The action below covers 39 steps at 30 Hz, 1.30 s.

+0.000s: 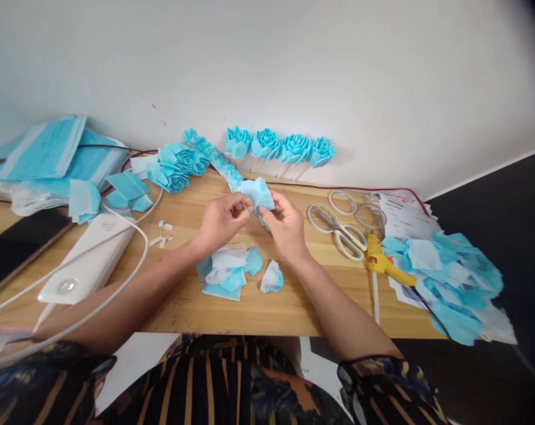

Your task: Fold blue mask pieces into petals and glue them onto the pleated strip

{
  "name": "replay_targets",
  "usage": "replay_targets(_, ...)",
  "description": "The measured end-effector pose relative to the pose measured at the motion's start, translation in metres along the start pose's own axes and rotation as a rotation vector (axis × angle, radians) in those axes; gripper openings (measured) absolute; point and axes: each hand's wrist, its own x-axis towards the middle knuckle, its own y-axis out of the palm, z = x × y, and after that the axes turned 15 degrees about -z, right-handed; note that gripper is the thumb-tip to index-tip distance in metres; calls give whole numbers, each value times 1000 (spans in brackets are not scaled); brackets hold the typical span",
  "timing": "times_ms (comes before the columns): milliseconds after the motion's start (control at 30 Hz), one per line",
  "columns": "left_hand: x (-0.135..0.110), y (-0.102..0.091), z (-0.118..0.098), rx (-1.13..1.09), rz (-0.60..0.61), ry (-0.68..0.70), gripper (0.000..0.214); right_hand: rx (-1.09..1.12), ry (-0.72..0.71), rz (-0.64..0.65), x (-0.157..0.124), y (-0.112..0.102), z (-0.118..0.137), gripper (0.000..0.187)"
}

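Note:
Between both hands, above the middle of the table, is a light-blue fabric petal [257,192] with a ruffled edge. My left hand [225,218] pinches its left side, fingers closed. On the right side, my right hand [287,224] grips it between thumb and fingers. Just below the hands lies a small pile of blue and white fabric pieces [227,265], with a single curled petal [272,277] beside it. Behind the hands, a row of small folded blue pieces [214,156] runs toward the wall.
Blue fabric roses [266,144] stand along the wall, with more roses [176,168] lying left. Scissors [338,230], tape rolls [342,202], a yellow glue gun [385,262] and a heap of cut fabric [462,277] are right. Face masks [46,147], a white power strip [88,257] and a phone [23,242] are left.

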Motion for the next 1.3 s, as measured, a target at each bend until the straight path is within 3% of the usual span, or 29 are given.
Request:
replay_targets(267,1,2,3,-252,26,-225,18,92,71,7,0,2,2,34)
replay_targets(500,3,-6,-6,-146,92,-176,26,13,-7,-28,2,-1,-2,31)
replay_targets(900,-1,-4,-5,157,4,24,11,-194,-208,-73,-9,3,4,26)
replay_targets(1000,-1,-3,-4,58,4,-40,10,-136,-147,-75,-8,4,2,27)
replay_targets(1300,1,3,-4,-349,-20,-420,12,225,250,-33,-1,8,-6,37)
